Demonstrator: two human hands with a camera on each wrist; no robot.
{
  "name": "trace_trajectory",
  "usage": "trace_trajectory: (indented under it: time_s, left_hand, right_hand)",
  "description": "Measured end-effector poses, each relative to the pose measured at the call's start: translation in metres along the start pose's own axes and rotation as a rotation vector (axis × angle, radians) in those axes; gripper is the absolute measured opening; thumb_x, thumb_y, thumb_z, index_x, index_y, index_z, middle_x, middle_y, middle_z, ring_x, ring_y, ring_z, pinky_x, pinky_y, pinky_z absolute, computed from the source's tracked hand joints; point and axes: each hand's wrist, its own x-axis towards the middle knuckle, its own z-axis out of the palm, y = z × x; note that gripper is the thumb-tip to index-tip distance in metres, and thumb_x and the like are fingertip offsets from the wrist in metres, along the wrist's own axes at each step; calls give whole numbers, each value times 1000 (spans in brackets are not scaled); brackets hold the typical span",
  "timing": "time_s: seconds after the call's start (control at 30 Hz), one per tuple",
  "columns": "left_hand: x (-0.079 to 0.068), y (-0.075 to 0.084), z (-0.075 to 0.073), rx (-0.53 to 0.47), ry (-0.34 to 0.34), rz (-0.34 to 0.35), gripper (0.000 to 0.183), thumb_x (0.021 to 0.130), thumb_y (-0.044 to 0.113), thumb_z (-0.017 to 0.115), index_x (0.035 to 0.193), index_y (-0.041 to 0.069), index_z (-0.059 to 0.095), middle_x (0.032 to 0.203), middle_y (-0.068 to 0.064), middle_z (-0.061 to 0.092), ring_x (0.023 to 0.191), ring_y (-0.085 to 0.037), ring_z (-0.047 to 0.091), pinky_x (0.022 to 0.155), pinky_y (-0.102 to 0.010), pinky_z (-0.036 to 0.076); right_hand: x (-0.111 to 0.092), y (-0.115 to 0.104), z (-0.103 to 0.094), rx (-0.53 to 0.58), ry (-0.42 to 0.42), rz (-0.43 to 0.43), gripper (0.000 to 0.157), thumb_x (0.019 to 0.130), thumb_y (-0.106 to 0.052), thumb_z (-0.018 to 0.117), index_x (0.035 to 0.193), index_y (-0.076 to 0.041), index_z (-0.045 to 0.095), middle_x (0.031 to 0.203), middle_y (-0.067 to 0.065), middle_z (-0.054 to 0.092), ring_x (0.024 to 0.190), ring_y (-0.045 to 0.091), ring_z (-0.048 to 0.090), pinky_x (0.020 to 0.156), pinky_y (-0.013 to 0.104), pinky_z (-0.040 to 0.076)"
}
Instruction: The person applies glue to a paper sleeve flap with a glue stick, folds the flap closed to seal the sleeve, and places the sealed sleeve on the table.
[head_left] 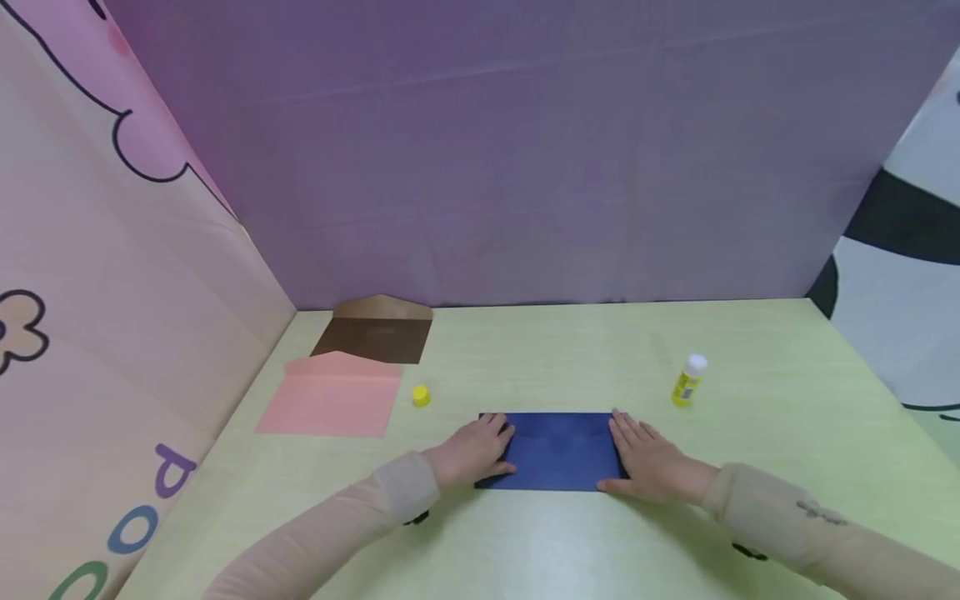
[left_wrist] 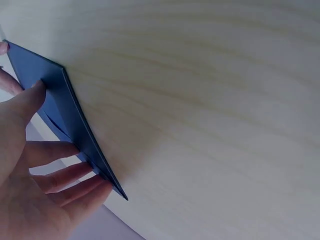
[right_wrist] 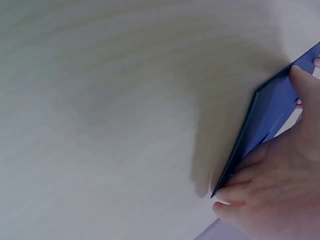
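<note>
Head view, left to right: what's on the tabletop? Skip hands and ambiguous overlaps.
Pink envelope → small yellow round piece → blue folded paper → glue stick.

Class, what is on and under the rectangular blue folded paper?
On the blue paper, the left hand rests at the left end, the right hand at the right. Pale wood-grained table surrounds it; anything directly underneath is covered.

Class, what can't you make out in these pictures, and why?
Head view: underside of the blue paper, hidden by its top.
Head view: label print on the glue stick, too small.
Left wrist view: wrist of the left hand, cut off by the frame.
Right wrist view: the blue paper's left end, past the right edge.
</note>
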Motion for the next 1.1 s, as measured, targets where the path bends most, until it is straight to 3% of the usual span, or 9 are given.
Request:
trace_trajectory:
  time_s: [0.33,0.6,0.73,0.87,1.1]
  left_hand:
    - [-2,3,-2,-12,26,-30,62,86,50,47,126,3,47,121,-10,47,109,-20,47,91,-28,41]
    - [-7,6,-3,23,126,39,53,87,43,51,123,4,51,118,-9,50,107,-19,49,92,-29,40]
    - [-14,10,-7,-16,170,86,42,85,37,56,113,6,58,109,-6,54,99,-16,52,88,-26,42]
    - [-21,14,-10,-80,193,124,30,82,32,61,100,8,63,96,-2,54,83,-11,50,73,-19,44]
    - [-30,19,-8,-77,223,185,18,82,20,63,95,8,64,92,-2,54,78,-10,48,66,-16,43]
  right_hand:
    - [3,1,-1,-59,24,-2,88,79,-53,54,125,19,32,133,35,25,123,46,25,99,55,21]
    - [1,4,1,-57,118,-106,85,82,-58,45,124,16,37,131,35,30,120,46,30,96,56,26]
    - [-2,-1,-1,-101,170,-185,66,82,-40,58,119,13,46,125,34,39,115,45,38,92,54,34]
    - [-6,-7,-3,-168,248,-278,45,73,-21,69,105,8,58,111,27,52,101,38,51,83,45,45]
    - [-12,-14,2,-205,363,-410,31,64,-10,75,90,3,64,88,13,55,78,25,56,66,30,51]
